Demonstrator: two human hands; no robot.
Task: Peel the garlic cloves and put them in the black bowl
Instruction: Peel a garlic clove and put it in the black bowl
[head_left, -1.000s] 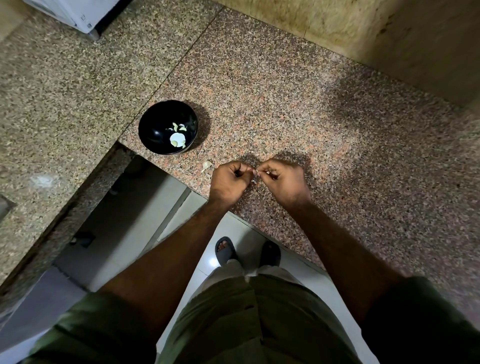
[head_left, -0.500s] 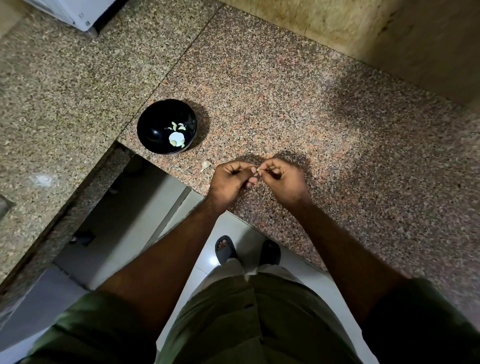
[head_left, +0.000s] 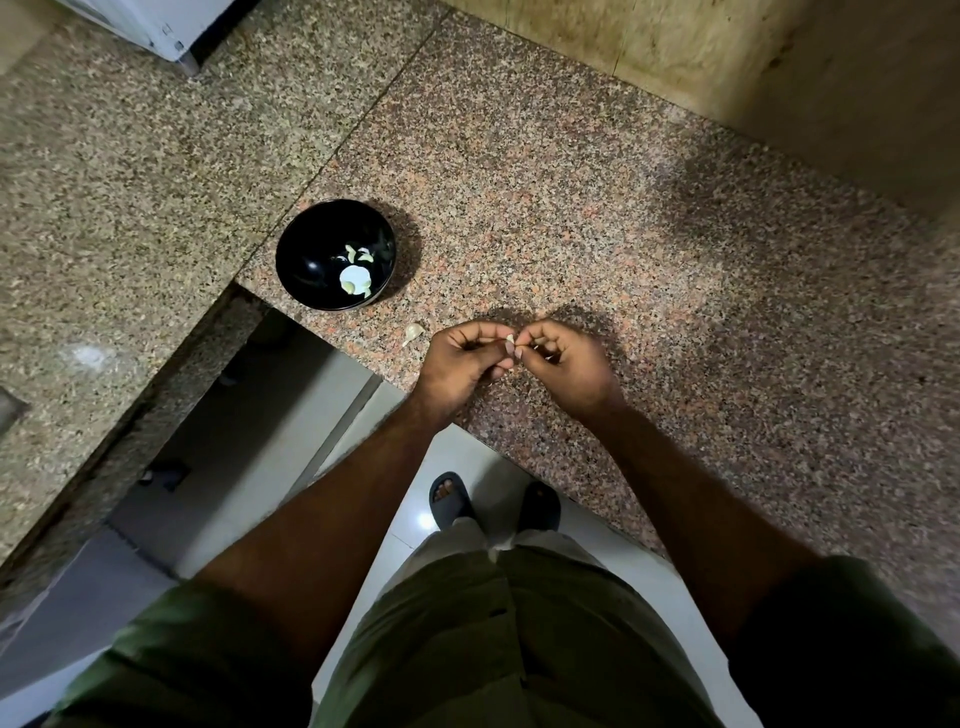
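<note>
Your left hand and right hand pinch one garlic clove between fingertips | risk: it slips onto the granite counter, missing the black bowl up-left.

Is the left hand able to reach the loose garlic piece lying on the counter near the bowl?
Probably yes: the garlic piece lies just beside the left hand with bare counter between, but that hand now pinches the garlic clove.

Both hands pinch a garlic clove beside the black bowl.
</note>
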